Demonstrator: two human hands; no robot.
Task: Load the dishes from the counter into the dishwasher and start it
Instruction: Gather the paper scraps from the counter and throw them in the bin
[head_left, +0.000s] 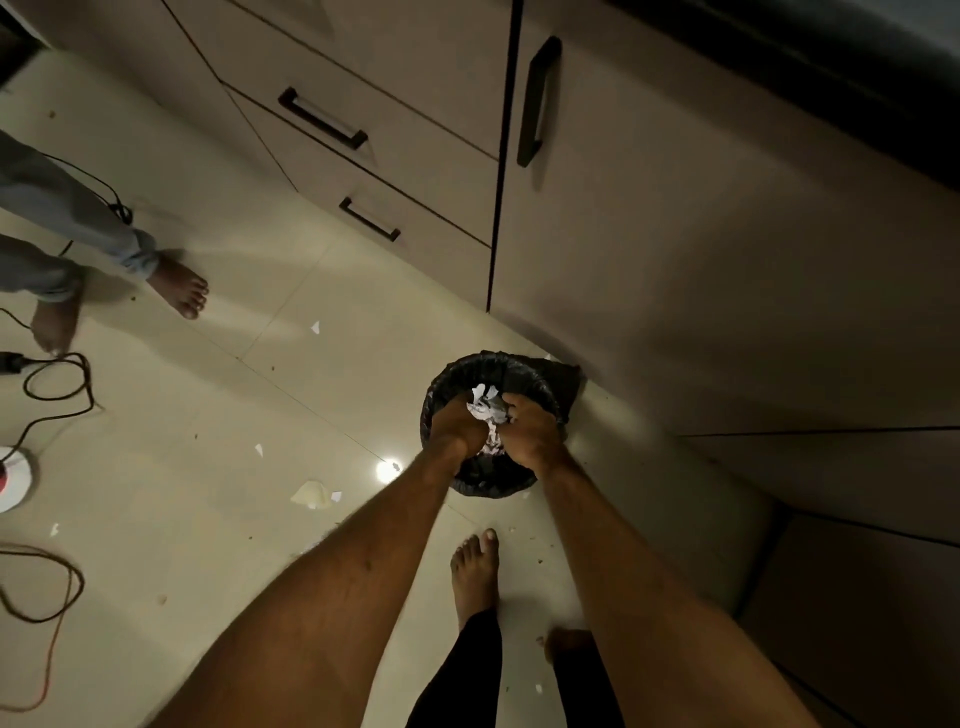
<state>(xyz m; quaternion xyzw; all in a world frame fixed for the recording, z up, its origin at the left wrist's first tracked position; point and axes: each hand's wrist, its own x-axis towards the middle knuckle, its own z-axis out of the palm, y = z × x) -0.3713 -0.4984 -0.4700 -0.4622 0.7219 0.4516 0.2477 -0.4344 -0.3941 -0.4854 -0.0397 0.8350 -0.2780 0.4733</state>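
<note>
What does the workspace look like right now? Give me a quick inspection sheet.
Surface: pale tiled floor, glossy.
Job's things: nothing seen; no dishes or dishwasher in view.
Clutter: paper scraps and crumbs scattered on floor; black-lined bin by the cabinets.
Grippers: left hand and right hand both inside the bin, pressing crumpled paper.
Cables: black cord coiled at left; orange cord below it.
Surroundings: beige drawers, cabinet door; another person's bare feet at left.
</note>
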